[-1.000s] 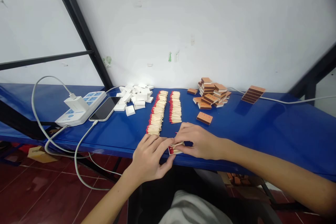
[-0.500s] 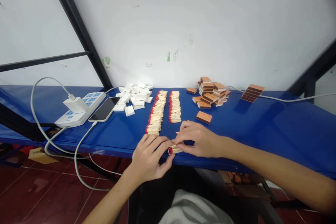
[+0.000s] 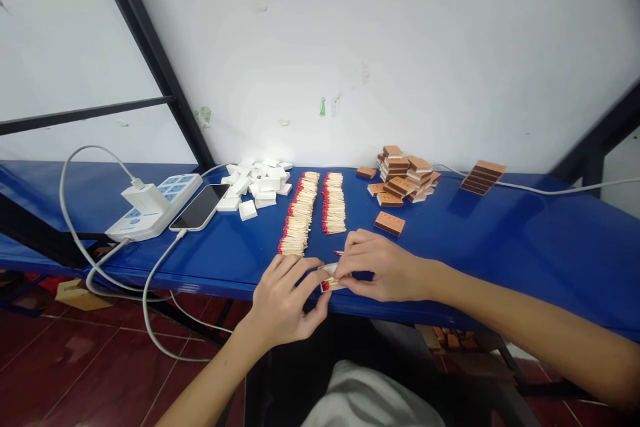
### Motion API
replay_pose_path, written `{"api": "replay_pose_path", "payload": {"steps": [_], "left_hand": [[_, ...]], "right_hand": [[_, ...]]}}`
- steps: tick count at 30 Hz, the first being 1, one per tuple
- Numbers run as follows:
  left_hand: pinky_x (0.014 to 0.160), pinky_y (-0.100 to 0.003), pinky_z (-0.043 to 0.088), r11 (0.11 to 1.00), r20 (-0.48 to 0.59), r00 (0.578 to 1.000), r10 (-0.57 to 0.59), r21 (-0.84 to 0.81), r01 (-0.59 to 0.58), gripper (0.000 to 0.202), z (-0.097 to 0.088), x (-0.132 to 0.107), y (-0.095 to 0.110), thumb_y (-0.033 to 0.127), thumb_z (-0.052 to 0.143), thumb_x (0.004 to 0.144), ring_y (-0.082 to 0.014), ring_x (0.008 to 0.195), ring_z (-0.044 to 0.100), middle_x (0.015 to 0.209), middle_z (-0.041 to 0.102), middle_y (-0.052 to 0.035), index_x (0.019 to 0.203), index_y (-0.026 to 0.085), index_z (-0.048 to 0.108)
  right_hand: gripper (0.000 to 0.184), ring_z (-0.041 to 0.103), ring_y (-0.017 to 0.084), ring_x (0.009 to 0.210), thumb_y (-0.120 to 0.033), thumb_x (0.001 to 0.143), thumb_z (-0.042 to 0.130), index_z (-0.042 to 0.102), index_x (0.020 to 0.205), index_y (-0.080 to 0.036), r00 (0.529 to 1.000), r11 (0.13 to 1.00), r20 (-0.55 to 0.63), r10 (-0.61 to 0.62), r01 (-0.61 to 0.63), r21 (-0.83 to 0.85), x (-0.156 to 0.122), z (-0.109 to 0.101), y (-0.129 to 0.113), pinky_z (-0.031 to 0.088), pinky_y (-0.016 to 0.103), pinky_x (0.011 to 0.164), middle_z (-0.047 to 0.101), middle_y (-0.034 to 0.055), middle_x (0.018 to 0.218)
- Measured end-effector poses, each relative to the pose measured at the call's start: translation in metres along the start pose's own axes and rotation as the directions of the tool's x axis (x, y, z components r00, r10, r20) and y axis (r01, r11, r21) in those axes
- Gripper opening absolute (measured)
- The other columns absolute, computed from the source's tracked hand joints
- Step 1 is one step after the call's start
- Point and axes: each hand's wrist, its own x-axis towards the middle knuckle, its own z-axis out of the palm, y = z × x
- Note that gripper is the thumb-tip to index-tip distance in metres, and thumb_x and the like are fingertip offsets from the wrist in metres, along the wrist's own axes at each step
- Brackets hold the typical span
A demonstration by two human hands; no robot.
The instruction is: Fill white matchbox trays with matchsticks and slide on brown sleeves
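At the blue table's [image 3: 475, 247] front edge, our left hand [image 3: 287, 297] is gripping one white tray [image 3: 330, 268] holding red-tipped matches [image 3: 332, 284]; our right hand [image 3: 377, 268] is bunching its fingertips over it, its grip unclear. Two match rows [image 3: 300, 217] are lying beyond, one phone [image 3: 199, 207] leftward.

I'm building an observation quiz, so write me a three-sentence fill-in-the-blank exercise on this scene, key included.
1. The left hand and right hand are at a small white tray holding red-headed ____.
2. The tabletop is colored ____.
3. In the picture, the phone lies to the ____ of the white tray pile.

Missing words: matches; blue; left.
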Motion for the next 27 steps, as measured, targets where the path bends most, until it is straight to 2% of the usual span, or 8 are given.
{"api": "replay_pose_path", "payload": {"steps": [3,8,15,22,27], "left_hand": [[0.073,-0.036,0.046,1.0,0.006,1.0,-0.001,-0.002,0.001,0.018,0.0004,0.0001,0.0002,0.02,0.063,0.083,-0.0212,0.085,0.064,0.1,0.072,-0.0062,0.1,0.021,0.066],[0.072,-0.036,0.045,1.0,0.006,1.0,0.002,-0.013,-0.002,0.019,0.0012,-0.0001,-0.0001,0.02,0.063,0.083,-0.0216,0.084,0.064,0.101,0.072,-0.0062,0.102,0.021,0.065],[0.075,-0.036,0.044,1.0,0.029,0.999,0.013,-0.02,-0.013,0.022,-0.0004,-0.0003,-0.0008,0.02,0.063,0.085,-0.0218,0.086,0.063,0.103,0.072,-0.0065,0.107,0.02,0.064],[0.076,-0.036,0.044,0.999,0.03,1.0,0.008,-0.034,-0.007,0.023,-0.0011,-0.0003,0.0001,0.02,0.064,0.085,-0.0216,0.086,0.062,0.104,0.072,-0.0064,0.108,0.02,0.063],[0.076,-0.036,0.044,0.999,0.008,1.0,0.013,-0.05,-0.013,0.026,0.0004,-0.0005,-0.0006,0.019,0.065,0.084,-0.0218,0.087,0.062,0.104,0.072,-0.0065,0.11,0.019,0.063]], "right_hand": [[0.013,0.056,0.016,0.076,-0.015,0.09,0.059,0.07,0.088,-0.02,1.0,1.0,-0.005,-0.009,0.009,-0.003,0.0001,-0.0011,-0.0008,0.046,0.033,0.079,0.072,0.0013,0.076],[0.018,0.056,0.017,0.076,-0.015,0.092,0.055,0.069,0.083,-0.02,0.999,0.993,0.026,-0.038,0.04,-0.109,0.0006,-0.0023,-0.0027,0.045,0.035,0.08,0.072,0.0028,0.075],[0.013,0.055,0.016,0.075,-0.015,0.091,0.059,0.07,0.089,-0.02,1.0,1.0,-0.016,-0.01,0.01,0.003,-0.0007,-0.001,0.0003,0.045,0.032,0.078,0.072,0.0003,0.074],[0.015,0.053,0.016,0.072,-0.016,0.092,0.058,0.071,0.086,-0.019,0.999,0.995,-0.048,0.0,-0.005,-0.1,-0.0014,0.0025,0.0014,0.042,0.032,0.073,0.07,0.0018,0.071],[0.015,0.055,0.015,0.075,-0.014,0.092,0.058,0.071,0.087,-0.019,1.0,0.997,-0.023,-0.013,0.011,-0.078,-0.0011,0.0017,0.0003,0.042,0.032,0.077,0.071,0.0006,0.073]]}}
